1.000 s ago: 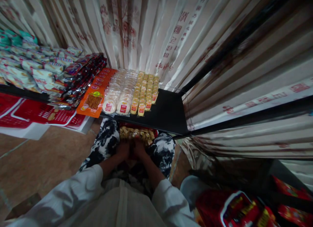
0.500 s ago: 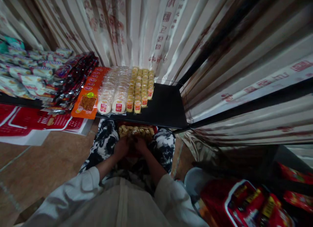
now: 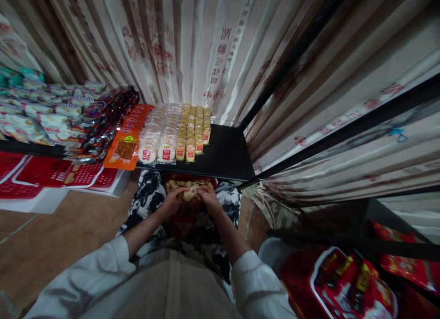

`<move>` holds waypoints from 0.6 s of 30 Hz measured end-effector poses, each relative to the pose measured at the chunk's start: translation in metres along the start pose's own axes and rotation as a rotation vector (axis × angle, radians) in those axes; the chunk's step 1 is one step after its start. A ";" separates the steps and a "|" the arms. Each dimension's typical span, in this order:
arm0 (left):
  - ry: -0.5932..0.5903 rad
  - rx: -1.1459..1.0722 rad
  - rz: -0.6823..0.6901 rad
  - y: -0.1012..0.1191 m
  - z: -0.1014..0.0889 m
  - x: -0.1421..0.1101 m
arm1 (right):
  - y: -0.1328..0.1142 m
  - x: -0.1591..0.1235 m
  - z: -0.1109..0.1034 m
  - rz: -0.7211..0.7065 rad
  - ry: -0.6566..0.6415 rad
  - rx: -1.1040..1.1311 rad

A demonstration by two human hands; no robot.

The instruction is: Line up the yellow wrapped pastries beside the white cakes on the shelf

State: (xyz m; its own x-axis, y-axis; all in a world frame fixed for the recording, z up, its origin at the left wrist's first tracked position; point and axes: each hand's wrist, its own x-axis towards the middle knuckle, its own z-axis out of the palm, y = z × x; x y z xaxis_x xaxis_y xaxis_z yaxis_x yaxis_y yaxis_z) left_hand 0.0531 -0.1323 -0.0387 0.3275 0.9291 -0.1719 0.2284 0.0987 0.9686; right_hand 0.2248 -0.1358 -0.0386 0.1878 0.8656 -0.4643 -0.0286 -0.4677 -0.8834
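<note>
Both hands meet over the lap, just in front of the front edge of the black shelf (image 3: 228, 156), holding a small pale-yellow wrapped piece (image 3: 189, 194) between them. The left hand (image 3: 171, 203) has its fingers closed on the piece's left end, and the right hand (image 3: 208, 198) pinches the right end, the fingertips of both curled in close. The piece's long axis seems to run from hand to hand, roughly parallel to the shelf's front edge (blur hides which end is its top). Just beyond it, between the knees of the patterned trousers (image 3: 146, 195), more gold wrapped pieces (image 3: 173, 186) lie jumbled in a red container, partly under that edge. On the shelf, yellow wrapped rolls (image 3: 191, 131) stand in files running from the front edge toward the back, well left of the front right corner. Left of them come two files of round white packets (image 3: 166, 149), then an orange bag (image 3: 127, 142) with its long axis slanting from the front edge back and rightward, its near end jutting over the edge, then dark red packets (image 3: 110, 115) in a leaning row.
</note>
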 end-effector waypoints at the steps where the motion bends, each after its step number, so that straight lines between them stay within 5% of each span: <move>1: -0.022 0.051 0.053 0.006 0.000 -0.002 | -0.005 -0.002 -0.002 0.014 0.008 0.025; 8: -0.075 0.309 0.304 0.048 0.004 -0.009 | -0.033 -0.020 -0.011 0.092 0.069 0.154; 11: -0.044 0.342 0.351 0.059 0.003 -0.005 | -0.041 -0.029 -0.016 0.166 0.002 0.201; 15: 0.069 0.240 0.228 0.061 0.006 0.010 | -0.046 -0.037 -0.024 0.265 -0.071 0.206; 18: 0.111 -0.060 0.026 0.060 0.011 0.022 | -0.047 -0.037 -0.028 0.239 -0.049 0.215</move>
State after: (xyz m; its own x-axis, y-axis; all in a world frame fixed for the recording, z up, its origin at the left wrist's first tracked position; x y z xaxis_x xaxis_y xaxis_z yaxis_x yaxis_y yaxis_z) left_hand 0.0844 -0.1101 0.0138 0.2279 0.9652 -0.1286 0.1646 0.0920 0.9821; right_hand 0.2466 -0.1506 0.0213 0.1034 0.7461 -0.6578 -0.2738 -0.6144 -0.7399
